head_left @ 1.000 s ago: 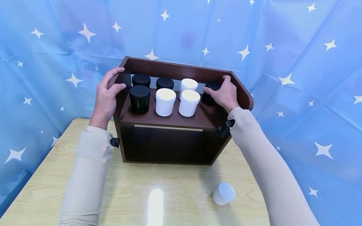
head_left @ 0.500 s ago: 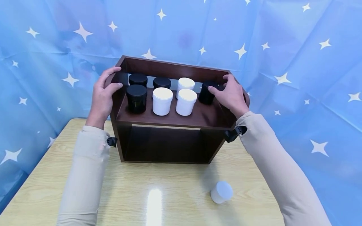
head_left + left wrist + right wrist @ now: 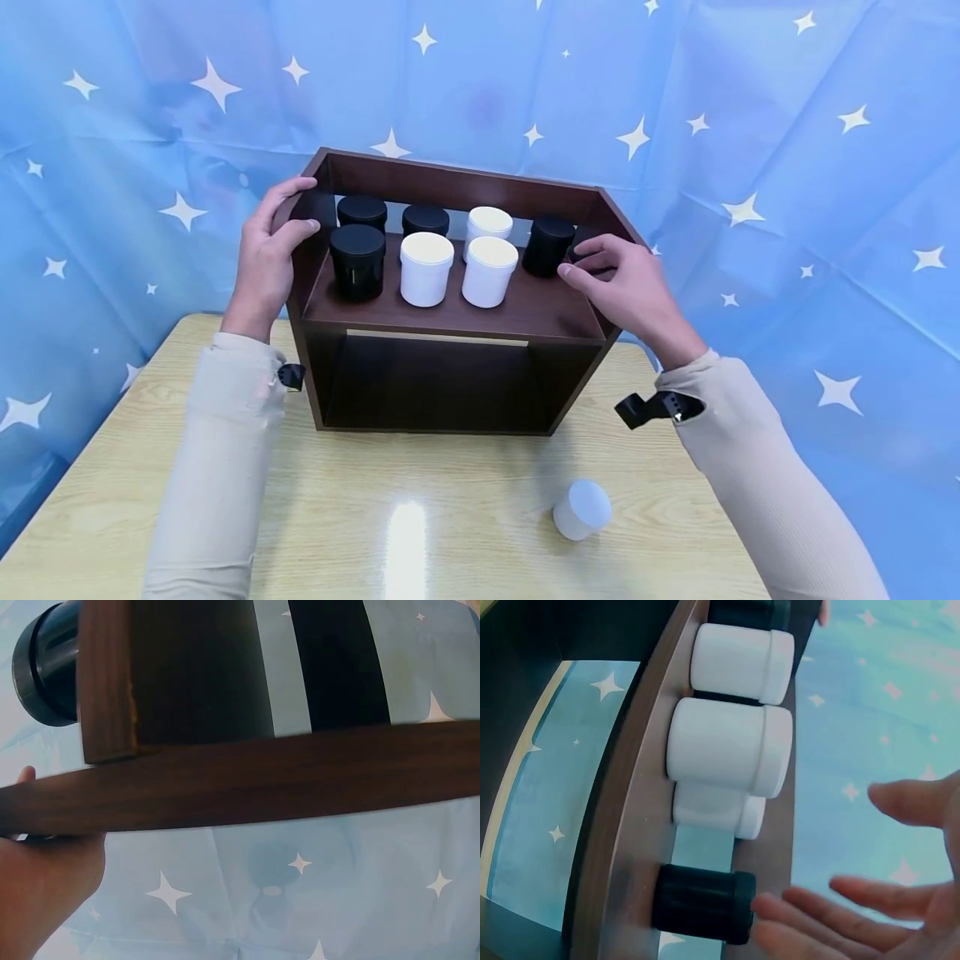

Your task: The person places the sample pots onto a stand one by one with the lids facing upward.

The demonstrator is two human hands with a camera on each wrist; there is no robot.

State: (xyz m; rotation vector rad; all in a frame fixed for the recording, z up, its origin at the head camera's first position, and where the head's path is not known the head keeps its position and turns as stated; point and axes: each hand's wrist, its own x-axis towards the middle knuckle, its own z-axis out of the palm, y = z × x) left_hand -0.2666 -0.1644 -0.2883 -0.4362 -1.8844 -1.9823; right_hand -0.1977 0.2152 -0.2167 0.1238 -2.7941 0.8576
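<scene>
My left hand grips the left side panel of a dark brown wooden shelf, its thumb on the inner side. In the left wrist view, part of the hand shows below the panel. My right hand holds nothing, its fingers spread and loosely bent, just right of a lidded black jar standing at the back right of the upper shelf. The right wrist view shows its fingertips close to that jar's lid; whether they touch it, I cannot tell.
Left of that jar stand white jars and black jars in two rows, all upright. One more white jar is on the wooden table in front, to the right. A blue starred curtain hangs behind.
My right hand has let go of the black jar and drawn back to the right and towards me. The jar stays on the shelf. My left hand keeps its hold on the panel.
</scene>
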